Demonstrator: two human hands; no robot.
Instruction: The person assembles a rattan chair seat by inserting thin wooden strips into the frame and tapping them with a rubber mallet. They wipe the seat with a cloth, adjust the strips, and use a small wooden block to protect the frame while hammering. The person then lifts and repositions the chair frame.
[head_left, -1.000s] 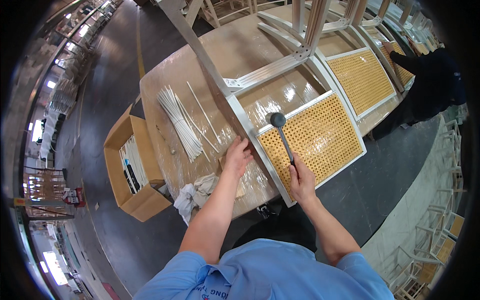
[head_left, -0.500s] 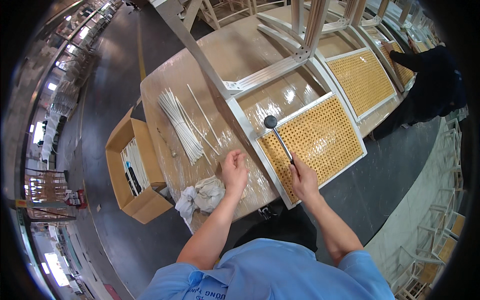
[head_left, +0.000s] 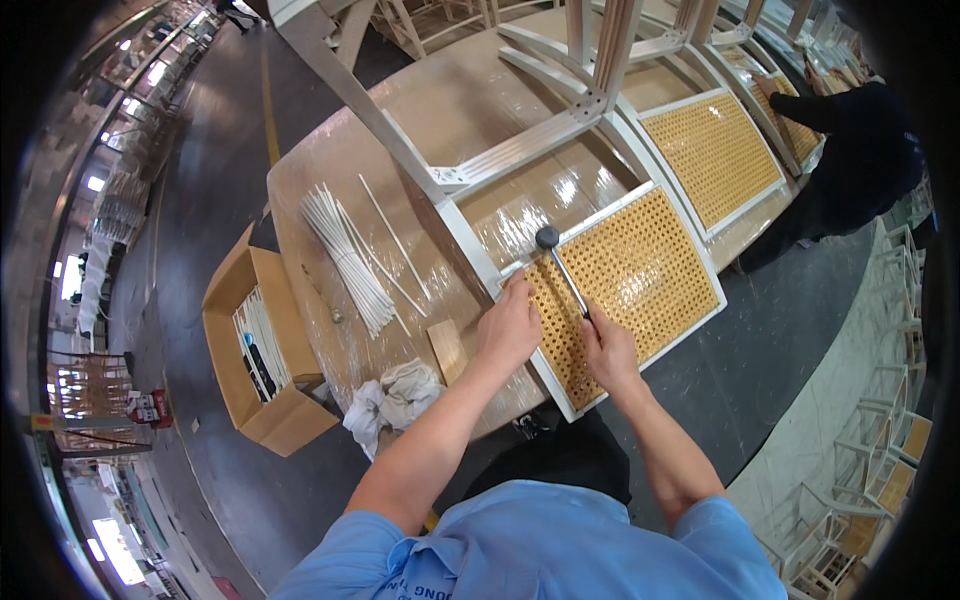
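The premises are a furniture workshop or factory floor. Evidence: chair frames (head_left: 530, 143) with woven cane panels (head_left: 645, 255) lie in a row along a film-covered worktable (head_left: 440, 115); a mallet (head_left: 547, 238) and a bundle of white strips (head_left: 350, 268) are at hand. A co-worker (head_left: 850, 150) reaches to the row. Further chairs (head_left: 850, 530) stand at right; a yellow line (head_left: 270, 130) marks the dark floor (head_left: 215, 200).

Moderate indoor light, white glare on the plastic-wrapped tabletop (head_left: 440, 118), washed-out patches far left, black fisheye rim.
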